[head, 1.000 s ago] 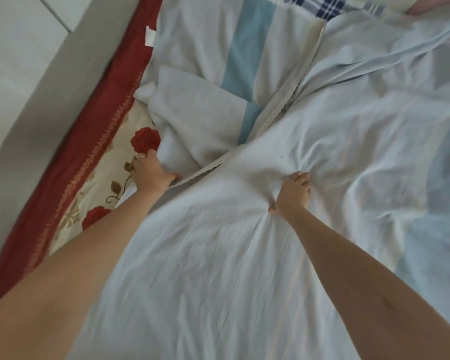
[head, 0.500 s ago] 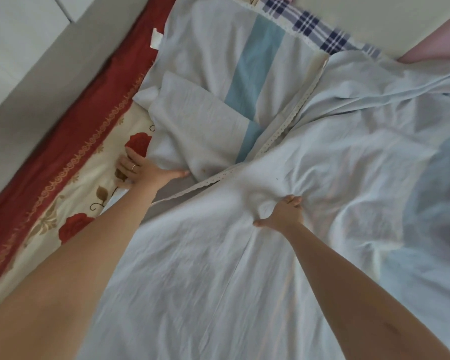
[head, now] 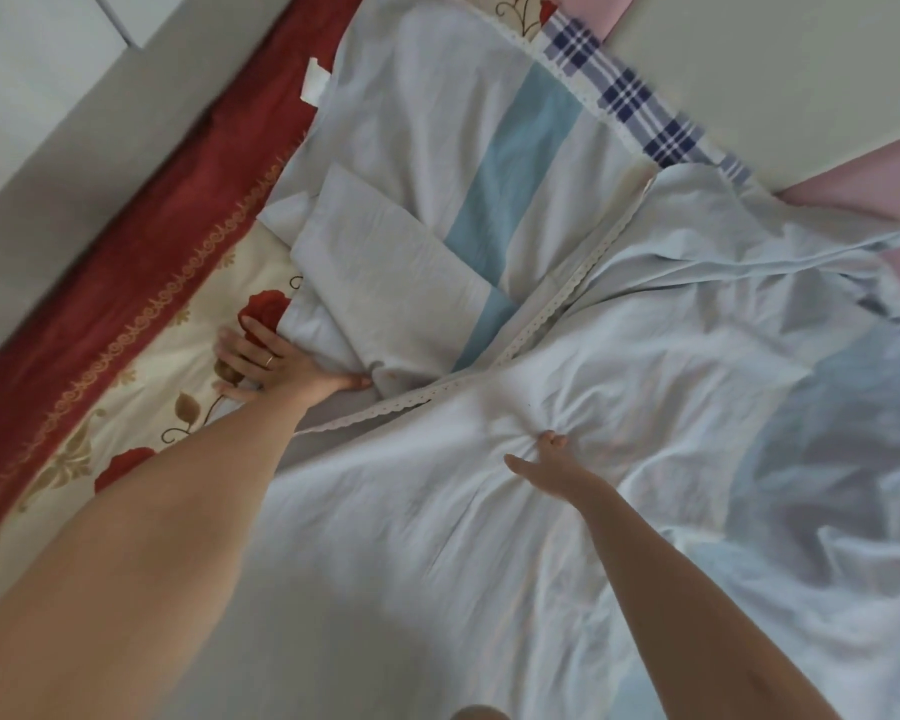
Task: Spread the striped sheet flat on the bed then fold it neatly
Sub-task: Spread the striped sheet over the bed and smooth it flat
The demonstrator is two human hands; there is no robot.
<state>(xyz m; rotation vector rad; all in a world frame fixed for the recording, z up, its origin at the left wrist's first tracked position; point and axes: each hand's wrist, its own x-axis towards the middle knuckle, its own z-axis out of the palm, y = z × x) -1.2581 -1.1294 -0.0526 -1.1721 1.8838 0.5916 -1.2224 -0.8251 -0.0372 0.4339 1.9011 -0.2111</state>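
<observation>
Cream rose-printed bedcover with a dark red border (head: pixel 141 324) shows at 9 o'clock; the crumpled white sheet with a light blue stripe (head: pixel 411 537) covers the rest from centre to 3 o'clock. The left hand (head: pixel 268 363) lies spread flat at the sheet's 9 o'clock edge, while the right hand (head: pixel 554 462) bunches the sheet at centre in curled fingers.

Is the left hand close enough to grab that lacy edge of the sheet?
Probably yes. The left hand rests open right beside the lacy edge, with nothing lying between them.
</observation>
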